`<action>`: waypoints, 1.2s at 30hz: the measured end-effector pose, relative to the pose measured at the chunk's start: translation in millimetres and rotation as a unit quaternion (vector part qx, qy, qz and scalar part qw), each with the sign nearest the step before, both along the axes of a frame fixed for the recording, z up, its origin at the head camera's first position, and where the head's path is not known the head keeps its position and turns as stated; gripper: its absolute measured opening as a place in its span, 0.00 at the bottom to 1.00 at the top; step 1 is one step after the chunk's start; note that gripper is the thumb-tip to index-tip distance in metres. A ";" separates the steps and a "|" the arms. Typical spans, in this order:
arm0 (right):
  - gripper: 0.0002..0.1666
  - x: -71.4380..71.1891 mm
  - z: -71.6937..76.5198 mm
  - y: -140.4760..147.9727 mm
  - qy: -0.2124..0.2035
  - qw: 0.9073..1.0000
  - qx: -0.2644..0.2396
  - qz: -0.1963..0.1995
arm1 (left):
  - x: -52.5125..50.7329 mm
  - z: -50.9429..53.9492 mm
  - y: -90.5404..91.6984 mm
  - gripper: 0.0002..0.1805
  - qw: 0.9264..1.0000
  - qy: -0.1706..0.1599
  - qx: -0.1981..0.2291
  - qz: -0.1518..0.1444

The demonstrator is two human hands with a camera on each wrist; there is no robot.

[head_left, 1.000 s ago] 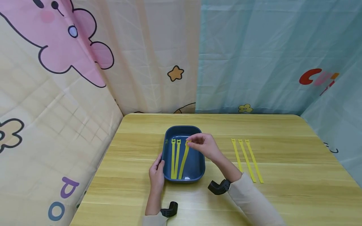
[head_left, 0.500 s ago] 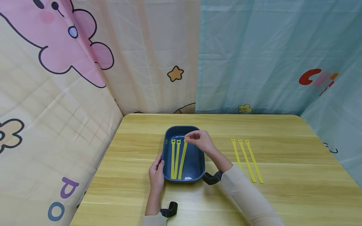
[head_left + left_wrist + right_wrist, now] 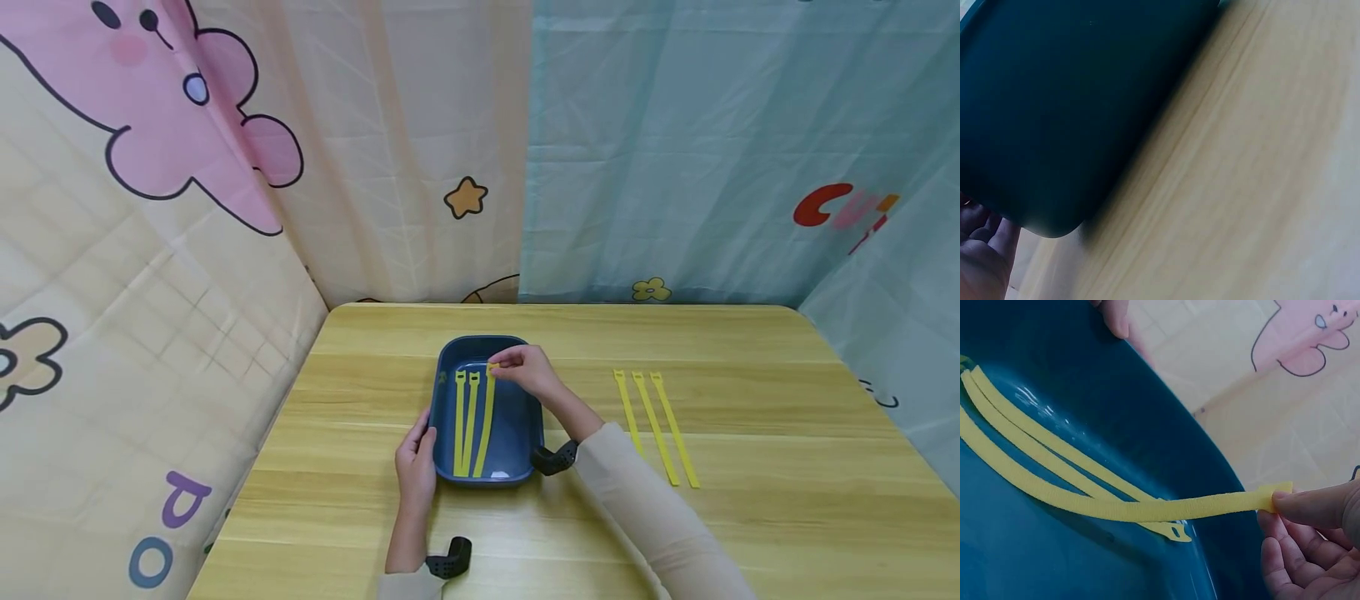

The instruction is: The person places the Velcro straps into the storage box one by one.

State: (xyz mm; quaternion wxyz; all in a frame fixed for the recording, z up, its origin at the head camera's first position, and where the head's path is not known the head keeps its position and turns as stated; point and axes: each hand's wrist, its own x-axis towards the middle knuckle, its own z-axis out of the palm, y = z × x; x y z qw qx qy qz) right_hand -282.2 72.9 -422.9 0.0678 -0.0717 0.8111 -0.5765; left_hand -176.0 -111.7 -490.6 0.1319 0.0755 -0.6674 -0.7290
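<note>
A dark blue tray [image 3: 517, 433] stands on the table. My left hand [image 3: 415, 462] holds its left side, fingers along the outer wall and thumb at the rim. Between thumb and fingers, my right hand [image 3: 528, 371] pinches the slotted head of a yellow hook-and-loop cable tie [image 3: 487, 421]. That head is raised near the tray's far end; the tail curves down to the tray floor, as the right wrist view shows. To its left inside the tray lie two more yellow cable ties [image 3: 460, 425], side by side, tails close together. The tray's outer wall [image 3: 1072, 112] fills much of the left wrist view.
Three yellow cable ties [image 3: 655, 429] lie in a row on the wooden table [image 3: 787, 500], right of the tray; the right forearm passes in front of them. Printed curtains [image 3: 397, 167] hang behind the table and at its sides. Black wrist mounts [image 3: 450, 558] sit on both wrists.
My right hand has moved slightly left and away from me, drawing the pinched cable tie straighter and nearer the other two. The left hand and tray stay in place.
</note>
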 end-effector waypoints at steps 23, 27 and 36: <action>0.07 -21.2 -20.2 -16.0 0.002 0.998 0.050 -0.028 | 1.1 1.4 0.7 0.21 1.000 0.001 -0.008 0.000; 0.07 -23.7 -24.8 -17.2 0.006 0.997 0.071 -0.027 | 1.0 1.6 1.3 0.20 1.000 0.002 -0.009 0.003; 0.06 -26.4 -32.8 -24.5 0.021 0.994 0.097 -0.037 | 0.7 -0.3 0.7 0.20 1.000 -0.004 -0.006 -0.002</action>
